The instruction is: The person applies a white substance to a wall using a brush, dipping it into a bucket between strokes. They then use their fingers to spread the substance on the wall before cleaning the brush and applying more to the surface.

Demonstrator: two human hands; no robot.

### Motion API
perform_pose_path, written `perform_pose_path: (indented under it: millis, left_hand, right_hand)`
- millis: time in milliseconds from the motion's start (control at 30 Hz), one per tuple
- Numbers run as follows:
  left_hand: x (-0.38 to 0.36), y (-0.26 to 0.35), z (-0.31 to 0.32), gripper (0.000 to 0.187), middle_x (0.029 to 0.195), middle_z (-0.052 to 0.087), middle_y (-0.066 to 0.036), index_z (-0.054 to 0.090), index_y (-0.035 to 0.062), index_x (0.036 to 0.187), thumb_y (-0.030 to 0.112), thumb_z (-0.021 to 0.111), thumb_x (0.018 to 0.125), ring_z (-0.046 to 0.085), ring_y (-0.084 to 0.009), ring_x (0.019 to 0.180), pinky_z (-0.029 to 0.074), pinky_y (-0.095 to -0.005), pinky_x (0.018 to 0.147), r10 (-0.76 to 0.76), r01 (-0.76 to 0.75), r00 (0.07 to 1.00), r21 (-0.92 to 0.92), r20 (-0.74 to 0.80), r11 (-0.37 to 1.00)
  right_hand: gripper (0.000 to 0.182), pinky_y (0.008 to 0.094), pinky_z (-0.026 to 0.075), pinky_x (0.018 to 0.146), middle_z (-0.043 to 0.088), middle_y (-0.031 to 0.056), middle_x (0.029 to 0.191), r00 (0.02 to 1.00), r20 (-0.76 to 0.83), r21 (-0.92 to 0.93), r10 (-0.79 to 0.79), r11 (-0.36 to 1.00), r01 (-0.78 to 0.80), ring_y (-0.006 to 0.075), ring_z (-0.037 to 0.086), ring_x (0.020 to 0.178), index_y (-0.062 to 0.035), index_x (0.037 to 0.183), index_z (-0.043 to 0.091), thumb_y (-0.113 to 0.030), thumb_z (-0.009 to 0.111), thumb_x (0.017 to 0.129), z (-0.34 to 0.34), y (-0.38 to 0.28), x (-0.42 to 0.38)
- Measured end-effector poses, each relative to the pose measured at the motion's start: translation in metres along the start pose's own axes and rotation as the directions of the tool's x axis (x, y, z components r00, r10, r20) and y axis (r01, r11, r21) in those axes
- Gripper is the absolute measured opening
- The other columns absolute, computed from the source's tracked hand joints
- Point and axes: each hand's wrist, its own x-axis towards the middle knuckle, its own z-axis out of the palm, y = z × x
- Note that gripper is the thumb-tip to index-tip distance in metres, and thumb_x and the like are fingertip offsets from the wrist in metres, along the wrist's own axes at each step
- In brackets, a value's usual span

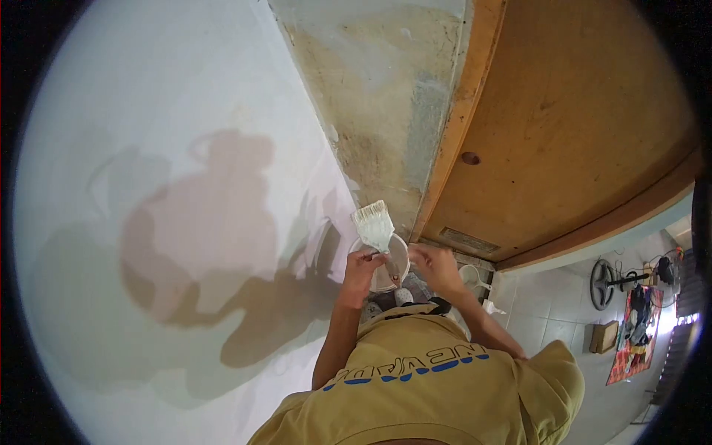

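Paintbrush bristles point to eleven o'clock. At nine, the white wall looks coated; the left hand pinches the handle above the bucket; at twelve, a stained wall strip looks unfinished; the right hand curls beside the rim, grip unclear.

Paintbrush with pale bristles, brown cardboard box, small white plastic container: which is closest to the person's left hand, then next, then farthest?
1. Paintbrush: held in the left hand.
2. White container: past the right hand, to the right.
3. Cardboard box: much farther, to the right.
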Motion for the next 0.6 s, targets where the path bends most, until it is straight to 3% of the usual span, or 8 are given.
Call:
perform_pose_path:
  millis: [100,167,267,333,400,433,533,600]
  left_hand:
    - [0.001,0.003,0.008,0.013,0.087,0.066,-0.006,0.068,-0.0040,0.090,0.003,0.070,0.079,0.059,-0.0101,0.079,0.046,-0.0250,0.071,-0.041,0.038,0.999,-0.069,-0.032,0.997]
    - [-0.001,0.003,0.016,0.012,0.085,0.066,-0.006,0.068,-0.0039,0.089,0.003,0.070,0.079,0.059,-0.0102,0.078,0.045,-0.0250,0.070,-0.033,0.027,0.998,-0.105,-0.054,0.994]
    - [0.005,0.001,0.017,0.011,0.082,0.065,-0.004,0.068,-0.0036,0.087,0.003,0.070,0.079,0.058,-0.0099,0.076,0.044,-0.0249,0.069,-0.026,0.019,0.998,-0.128,-0.049,0.992]
    - [0.008,0.002,0.020,0.010,0.082,0.065,-0.004,0.068,-0.0034,0.086,0.003,0.070,0.079,0.057,-0.0095,0.076,0.044,-0.0248,0.069,-0.028,0.025,0.999,-0.126,-0.026,0.992]
    - [0.010,0.003,0.022,0.010,0.082,0.064,-0.003,0.068,-0.0034,0.085,0.005,0.071,0.079,0.055,-0.0084,0.075,0.042,-0.0247,0.068,-0.075,0.071,0.996,-0.085,-0.050,0.994]
    - [0.012,0.002,0.024,0.013,0.082,0.064,-0.002,0.069,-0.0033,0.084,0.008,0.072,0.079,0.053,-0.0076,0.074,0.041,-0.0248,0.067,-0.089,0.082,0.993,-0.092,-0.074,0.992]
    - [0.012,0.004,0.022,0.020,0.085,0.065,-0.005,0.068,-0.0056,0.092,0.010,0.071,0.080,0.058,-0.0124,0.078,0.045,-0.0288,0.069,-0.097,0.093,0.993,-0.048,-0.073,0.994]
    - [0.009,0.009,0.025,0.022,0.084,0.065,-0.005,0.068,-0.0058,0.092,0.012,0.072,0.080,0.058,-0.0124,0.077,0.045,-0.0288,0.068,-0.065,0.059,0.993,-0.063,-0.102,0.996]
  right_hand:
    - [0.025,0.0390,0.048,0.065,0.062,0.0196,0.076,0.993,0.056,0.063,0.100,0.993,-0.103,0.0328,0.061,0.068,0.0010,0.095,0.061,-0.024,0.060,0.090,0.021,0.005,-0.016]
    - [0.034,0.0425,0.048,0.068,0.063,0.0218,0.082,0.961,0.207,0.148,0.182,0.966,-0.214,0.0354,0.063,0.075,-0.0003,0.109,0.056,-0.027,0.061,0.089,0.032,0.001,-0.015]
    - [0.042,0.0460,0.047,0.068,0.063,0.0245,0.085,0.930,0.221,0.058,0.293,0.948,-0.312,0.0396,0.063,0.079,-0.0015,0.121,0.047,-0.025,0.061,0.089,0.040,-0.005,-0.009]
    - [0.048,0.0494,0.046,0.072,0.059,0.0283,0.095,0.968,0.185,0.034,0.173,0.983,-0.182,0.0455,0.060,0.089,0.0017,0.127,0.037,-0.015,0.059,0.088,0.054,0.011,-0.011]
    - [0.038,0.0499,0.048,0.071,0.056,0.0302,0.096,0.999,-0.031,-0.147,-0.044,0.988,0.039,0.0449,0.059,0.080,0.0073,0.115,0.039,-0.010,0.059,0.087,0.064,0.011,-0.010]
    - [0.038,0.0543,0.046,0.075,0.052,0.0358,0.105,0.999,0.033,-0.106,-0.009,0.994,0.013,0.0517,0.055,0.090,0.0080,0.117,0.036,-0.007,0.055,0.087,0.063,0.010,-0.008]
    - [0.037,0.0534,0.047,0.076,0.053,0.0343,0.104,0.994,-0.001,-0.171,-0.112,0.979,0.110,0.0512,0.055,0.092,0.0078,0.117,0.037,-0.005,0.054,0.087,0.063,0.013,-0.003]
    - [0.039,0.0526,0.048,0.077,0.053,0.0344,0.105,0.999,0.031,-0.178,-0.014,0.984,0.019,0.0513,0.055,0.094,0.0087,0.120,0.037,-0.005,0.054,0.088,0.061,0.011,0.000]
